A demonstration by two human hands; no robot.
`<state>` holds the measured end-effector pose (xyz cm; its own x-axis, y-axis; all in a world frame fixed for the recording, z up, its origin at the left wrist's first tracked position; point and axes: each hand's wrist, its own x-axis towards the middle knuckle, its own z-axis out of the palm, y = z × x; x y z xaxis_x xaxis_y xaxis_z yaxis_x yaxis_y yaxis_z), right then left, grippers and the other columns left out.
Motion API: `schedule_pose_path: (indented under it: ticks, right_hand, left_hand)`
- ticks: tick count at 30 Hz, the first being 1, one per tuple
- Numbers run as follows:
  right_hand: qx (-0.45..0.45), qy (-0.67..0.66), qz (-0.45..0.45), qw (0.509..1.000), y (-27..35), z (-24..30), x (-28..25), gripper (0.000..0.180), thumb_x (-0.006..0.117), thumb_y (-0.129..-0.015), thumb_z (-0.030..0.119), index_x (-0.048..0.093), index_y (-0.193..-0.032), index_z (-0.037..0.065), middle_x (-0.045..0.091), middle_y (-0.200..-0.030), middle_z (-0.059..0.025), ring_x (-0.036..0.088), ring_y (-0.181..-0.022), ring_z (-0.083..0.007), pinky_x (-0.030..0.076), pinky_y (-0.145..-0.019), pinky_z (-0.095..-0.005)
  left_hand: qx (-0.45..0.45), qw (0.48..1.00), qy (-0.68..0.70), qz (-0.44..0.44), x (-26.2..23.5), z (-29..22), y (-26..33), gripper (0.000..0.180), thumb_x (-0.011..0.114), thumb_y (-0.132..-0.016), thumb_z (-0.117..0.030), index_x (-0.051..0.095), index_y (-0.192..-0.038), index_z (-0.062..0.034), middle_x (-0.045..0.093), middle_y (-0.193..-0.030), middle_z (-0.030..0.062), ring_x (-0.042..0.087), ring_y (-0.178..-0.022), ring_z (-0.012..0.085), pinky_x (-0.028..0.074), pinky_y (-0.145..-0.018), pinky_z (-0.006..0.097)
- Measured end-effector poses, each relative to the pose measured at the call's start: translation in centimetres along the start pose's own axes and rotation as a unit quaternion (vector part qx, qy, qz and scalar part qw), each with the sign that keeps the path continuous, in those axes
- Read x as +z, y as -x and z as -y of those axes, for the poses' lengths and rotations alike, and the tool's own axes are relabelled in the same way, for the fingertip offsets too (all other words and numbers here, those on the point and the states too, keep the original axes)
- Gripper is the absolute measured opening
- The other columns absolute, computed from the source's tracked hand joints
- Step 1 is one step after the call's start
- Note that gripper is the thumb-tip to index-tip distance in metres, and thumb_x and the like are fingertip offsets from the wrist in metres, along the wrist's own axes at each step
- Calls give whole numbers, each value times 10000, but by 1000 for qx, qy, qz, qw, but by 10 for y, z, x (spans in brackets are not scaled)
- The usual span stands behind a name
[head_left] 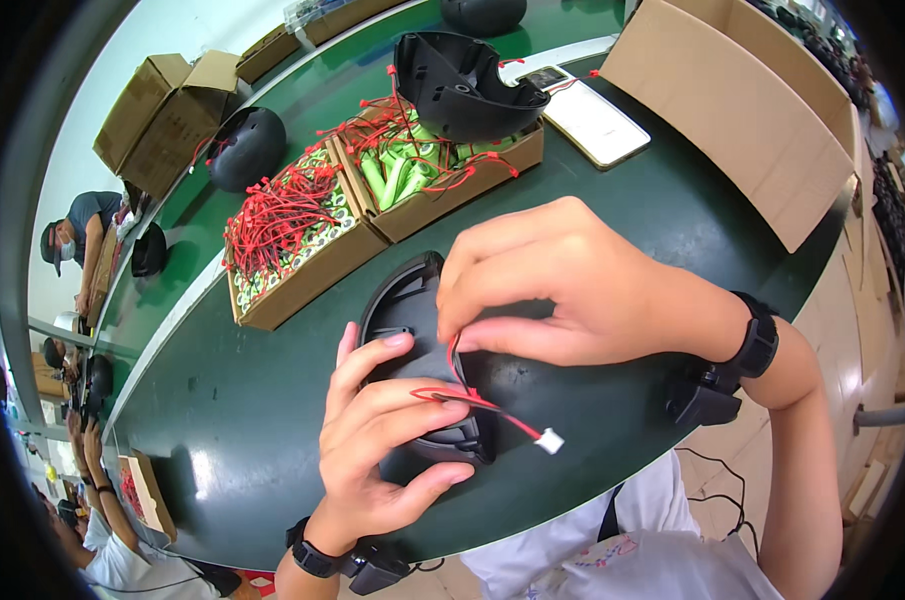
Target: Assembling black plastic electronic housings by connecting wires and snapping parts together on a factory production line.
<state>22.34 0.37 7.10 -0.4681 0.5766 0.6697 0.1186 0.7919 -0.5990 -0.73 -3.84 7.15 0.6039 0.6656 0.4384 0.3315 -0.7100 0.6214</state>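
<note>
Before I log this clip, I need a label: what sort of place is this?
Probably a factory assembly line: a long green workbench, cardboard boxes of red-wired green battery cells, black plastic shells, and other workers along the bench.

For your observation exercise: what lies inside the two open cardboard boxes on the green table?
Left box: round green-and-white cell ends under tangled red wires. Right box: green battery packs, partly covered by a black shell. Deeper contents are hidden.

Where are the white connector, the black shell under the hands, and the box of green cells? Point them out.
white connector [548, 440], head view, middle of the plug.
black shell [397, 305], head view, bare inner wall.
box of green cells [492, 165], head view, cardboard front wall.
</note>
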Motion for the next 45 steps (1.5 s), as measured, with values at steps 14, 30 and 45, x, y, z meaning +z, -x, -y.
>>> schedule_pose_path:
  ticks: [14, 30, 45]
  right_hand:
    - [-51, 13, -7, 999, 0, 18, 15, 88, 664, -716, 76, 598, -756, 34, 565, -748, -56, 578, -602, -216, 474, -511, -299]
    - [13, 75, -33, 997, 6, 43, 20, 88, 707, -731, 143, 645, -788, 116, 547, -643, 7, 522, -485, -155, 368, -394, -267]
    - [-67, 85, -3, 994, 6, 40, 17, 121, 709, -700, 125, 637, -782, 73, 553, -679, -11, 522, -503, -149, 377, -393, -243]
  left_hand:
    - [20, 994, -18, 105, -8, -15, -2, 382, 805, -623, -299, 696, -946, -127, 670, -936, 32, 522, -1156, 382, 238, -1054, 548]
    - [-3, 991, 2, 135, -5, -24, -3, 324, 782, -629, -304, 724, -906, -146, 659, -1007, 84, 593, -1059, 287, 214, -1038, 560]
    - [-11, 994, 42, 100, 4, -26, 12, 250, 797, -626, -219, 735, -849, -124, 654, -986, 71, 606, -1040, 335, 178, -1042, 630]
